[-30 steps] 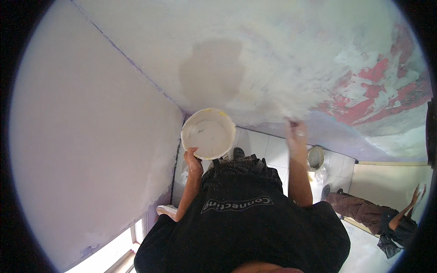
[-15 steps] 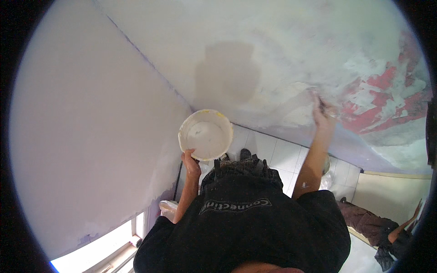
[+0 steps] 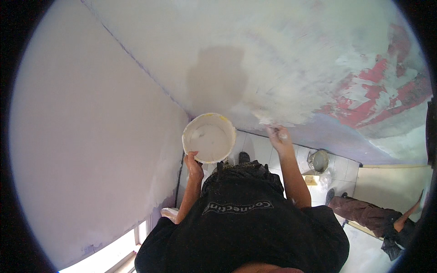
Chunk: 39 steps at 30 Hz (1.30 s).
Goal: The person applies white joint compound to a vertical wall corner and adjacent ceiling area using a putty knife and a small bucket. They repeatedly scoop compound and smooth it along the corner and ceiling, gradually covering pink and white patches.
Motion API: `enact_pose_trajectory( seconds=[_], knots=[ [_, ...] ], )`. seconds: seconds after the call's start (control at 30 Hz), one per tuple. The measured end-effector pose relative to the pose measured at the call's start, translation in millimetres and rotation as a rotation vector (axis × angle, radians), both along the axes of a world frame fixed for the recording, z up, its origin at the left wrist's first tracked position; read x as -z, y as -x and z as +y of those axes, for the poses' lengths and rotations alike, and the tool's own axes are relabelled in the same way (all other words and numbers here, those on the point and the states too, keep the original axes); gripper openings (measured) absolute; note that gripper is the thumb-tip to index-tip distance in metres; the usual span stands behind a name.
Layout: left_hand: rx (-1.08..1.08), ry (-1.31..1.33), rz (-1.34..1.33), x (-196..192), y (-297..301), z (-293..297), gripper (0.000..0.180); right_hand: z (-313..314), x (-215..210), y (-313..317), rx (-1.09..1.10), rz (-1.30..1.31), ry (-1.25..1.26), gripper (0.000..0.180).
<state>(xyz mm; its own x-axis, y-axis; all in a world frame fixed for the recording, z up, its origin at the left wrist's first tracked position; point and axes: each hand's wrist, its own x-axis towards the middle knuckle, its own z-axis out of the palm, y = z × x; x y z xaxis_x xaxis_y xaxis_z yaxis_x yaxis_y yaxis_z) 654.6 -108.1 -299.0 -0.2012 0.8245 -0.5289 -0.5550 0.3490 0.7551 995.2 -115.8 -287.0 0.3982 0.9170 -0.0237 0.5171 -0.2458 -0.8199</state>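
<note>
A round white bucket (image 3: 186, 136) with yellow smears on its rim and pale paste inside is held in front of me. My left hand (image 3: 195, 166) grips its near rim, thumb over the edge and fingers outside. At the foot of the patchy white wall (image 3: 291, 59), my right hand (image 3: 279, 136) is closed on a putty knife (image 3: 273, 126), mostly hidden by the fingers, with its thin edge against the wall. White paste marks the fingers and the wall around them.
Right of my arm, a second bucket (image 3: 318, 161) and a yellowish tray (image 3: 311, 180) stand on the tiled floor (image 3: 259, 146). Another person (image 3: 364, 211) in brown trousers is at the far right. A plain wall (image 3: 100, 136) rises on the left, above a bright window (image 3: 109, 250).
My right hand has swept left and down along the wall, from near the red patches to the wall's lower part. The bucket has shifted slightly right and down in view, still in my left hand.
</note>
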Motion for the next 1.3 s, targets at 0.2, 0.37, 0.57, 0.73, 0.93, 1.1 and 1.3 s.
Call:
enact_pose_trajectory(
  seconds=[0.2, 0.37, 0.57, 0.73, 0.93, 1.1, 1.3],
  knots=[
    [0.042, -0.021, -0.001, -10, 25, 6, 0.047, 72, 52, -10, 0.064, 0.019, 0.007, 0.024],
    [0.012, -0.007, -0.002, -16, 33, 19, 0.049, 77, -69, -68, 0.291, -0.32, 0.172, 0.042],
    [0.019, -0.012, 0.003, -17, 41, 50, 0.052, -9, -191, -71, 0.294, -0.123, -0.324, 0.046],
    [0.191, -0.028, 0.248, -34, 29, 104, 0.051, -70, -200, -16, -0.016, 1.087, -1.133, 0.038],
    [0.316, -0.287, 0.17, -79, 25, 79, 0.048, -57, -183, 65, 0.323, 0.213, -0.328, 0.039],
    [0.399, -0.359, 0.196, -101, 6, 71, 0.044, -1, -187, 120, -0.357, -0.515, -0.273, 0.025],
    [0.504, -0.466, 0.313, -131, -24, 66, 0.045, 9, -208, 124, -0.575, -0.812, -0.224, 0.027]
  ],
)
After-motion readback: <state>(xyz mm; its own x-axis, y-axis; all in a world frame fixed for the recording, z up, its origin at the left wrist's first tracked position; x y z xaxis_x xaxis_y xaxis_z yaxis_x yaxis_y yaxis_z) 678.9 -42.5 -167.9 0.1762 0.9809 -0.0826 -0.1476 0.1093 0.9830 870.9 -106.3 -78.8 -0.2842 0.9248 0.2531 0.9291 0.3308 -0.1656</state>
